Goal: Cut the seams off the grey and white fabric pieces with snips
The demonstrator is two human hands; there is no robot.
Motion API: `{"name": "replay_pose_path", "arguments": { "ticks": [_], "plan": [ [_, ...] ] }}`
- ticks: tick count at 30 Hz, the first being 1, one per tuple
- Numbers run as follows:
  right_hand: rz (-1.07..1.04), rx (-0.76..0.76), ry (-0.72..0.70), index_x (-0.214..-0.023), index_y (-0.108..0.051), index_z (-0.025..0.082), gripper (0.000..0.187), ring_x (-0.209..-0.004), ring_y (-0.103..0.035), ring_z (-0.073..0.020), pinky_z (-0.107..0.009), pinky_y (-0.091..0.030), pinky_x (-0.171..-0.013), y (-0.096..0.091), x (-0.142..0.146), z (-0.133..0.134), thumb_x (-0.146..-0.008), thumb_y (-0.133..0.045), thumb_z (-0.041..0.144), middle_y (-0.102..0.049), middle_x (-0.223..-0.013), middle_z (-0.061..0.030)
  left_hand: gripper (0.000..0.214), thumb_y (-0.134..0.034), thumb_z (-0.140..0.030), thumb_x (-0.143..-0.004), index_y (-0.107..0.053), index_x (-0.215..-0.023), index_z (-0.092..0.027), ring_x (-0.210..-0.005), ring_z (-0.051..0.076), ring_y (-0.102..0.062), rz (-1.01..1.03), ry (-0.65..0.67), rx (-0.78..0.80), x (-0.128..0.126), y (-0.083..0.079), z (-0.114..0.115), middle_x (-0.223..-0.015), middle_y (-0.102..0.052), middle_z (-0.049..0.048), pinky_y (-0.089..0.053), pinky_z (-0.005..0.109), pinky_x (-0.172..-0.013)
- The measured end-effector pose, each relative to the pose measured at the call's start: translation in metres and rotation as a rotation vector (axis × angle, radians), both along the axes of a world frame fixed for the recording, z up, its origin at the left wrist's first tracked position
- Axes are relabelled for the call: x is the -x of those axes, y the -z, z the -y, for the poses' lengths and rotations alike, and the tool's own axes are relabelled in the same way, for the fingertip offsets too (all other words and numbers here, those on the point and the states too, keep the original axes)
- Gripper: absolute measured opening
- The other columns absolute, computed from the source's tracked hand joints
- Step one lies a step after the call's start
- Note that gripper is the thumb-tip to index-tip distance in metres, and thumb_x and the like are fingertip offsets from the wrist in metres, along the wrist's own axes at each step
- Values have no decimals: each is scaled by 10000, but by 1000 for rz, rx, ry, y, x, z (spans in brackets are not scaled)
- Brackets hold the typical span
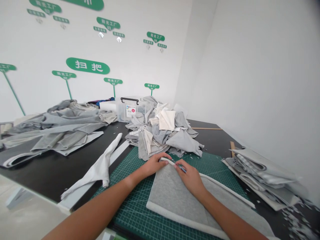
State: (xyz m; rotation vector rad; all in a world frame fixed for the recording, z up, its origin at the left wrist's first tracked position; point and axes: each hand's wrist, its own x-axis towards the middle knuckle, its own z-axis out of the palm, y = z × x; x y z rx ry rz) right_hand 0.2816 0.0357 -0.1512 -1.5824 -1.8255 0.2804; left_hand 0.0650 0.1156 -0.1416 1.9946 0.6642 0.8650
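Observation:
A grey fabric piece (175,196) with a white folded edge lies on the green cutting mat (135,213). My left hand (156,164) rests at its far corner, fingers curled and pinching the white edge. My right hand (190,176) is closed beside it on the same corner, holding a thin blue-tipped tool (182,168), possibly a pen; I cannot make it out clearly.
A heap of grey and white fabric scraps (162,133) sits just beyond the mat. A white strip (100,166) lies to the left, grey garments (62,126) at far left, stacked pieces (262,173) at right, a clear plastic box (128,108) at the back. White walls close off the corner.

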Motion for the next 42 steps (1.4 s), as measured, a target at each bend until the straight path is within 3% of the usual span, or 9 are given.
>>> {"name": "replay_pose_path", "arguments": {
  "ticks": [5,10,14,19,22,26,32,37,42],
  "plan": [
    [-7,5,-16,-1016,-660,276,312,-891,-683,-236,-286,-453,-757,-5,2,4,-994,-431,487,-732,-940,-6,331,-601,-408,-899,-734,-1067,-155,-1004,226,-635,10,-9,82,-2,1,1,-1073,-725,70,-462,315,-923],
    [23,46,43,-1071,-605,303,286,-717,-680,-226,-273,-443,-675,-9,9,9,-947,-520,547,-694,-774,23,414,-633,-493,-881,-725,-1089,-146,-1003,226,-635,118,42,288,-6,8,7,-1066,-726,68,-460,315,-909],
    [24,8,39,-1042,-601,309,248,-889,-715,-246,-278,-461,-741,-6,9,10,-955,-522,528,-715,-833,14,448,-634,-525,-873,-714,-1090,-140,-969,214,-626,153,64,351,-10,10,11,-1043,-715,66,-454,324,-903],
    [-38,12,3,-1045,-606,308,275,-1048,-700,-263,-300,-484,-808,0,4,5,-986,-456,530,-730,-1005,-1,366,-690,-400,-835,-682,-1120,-171,-888,191,-613,104,-13,188,-9,7,10,-990,-693,40,-459,285,-798],
    [-88,22,-9,-1053,-616,297,312,-1049,-698,-265,-306,-491,-837,5,1,1,-988,-443,548,-727,-1030,-8,272,-683,-277,-821,-695,-1078,-188,-943,196,-612,110,-66,-5,-7,5,10,-1012,-696,33,-450,281,-854],
    [-75,-8,-79,-1078,-636,294,309,-995,-701,-250,-303,-481,-852,8,-1,-3,-1007,-430,513,-729,-1024,-12,262,-645,-232,-850,-699,-1105,-211,-1029,207,-618,131,-45,-101,-7,1,15,-1075,-706,31,-432,290,-944],
    [-70,-26,-187,-1017,-647,280,296,-931,-674,-226,-286,-456,-831,2,4,1,-1023,-432,483,-720,-997,-5,186,-640,-297,-884,-728,-989,-171,-936,196,-637,120,-13,-82,-9,3,15,-963,-722,34,-451,269,-860],
    [-63,48,-78,-1000,-574,269,278,-689,-644,-210,-267,-437,-659,1,6,3,-957,-551,543,-676,-778,28,256,-660,-383,-883,-729,-948,-146,-888,191,-626,142,-4,19,-12,10,10,-913,-710,31,-454,263,-821],
    [-126,-32,-157,-1086,-650,280,294,-985,-664,-231,-282,-458,-867,1,3,0,-994,-496,513,-710,-1082,-8,249,-693,-372,-864,-712,-978,-151,-896,191,-621,192,8,45,-12,6,12,-922,-696,40,-456,267,-827]
  ]
}}
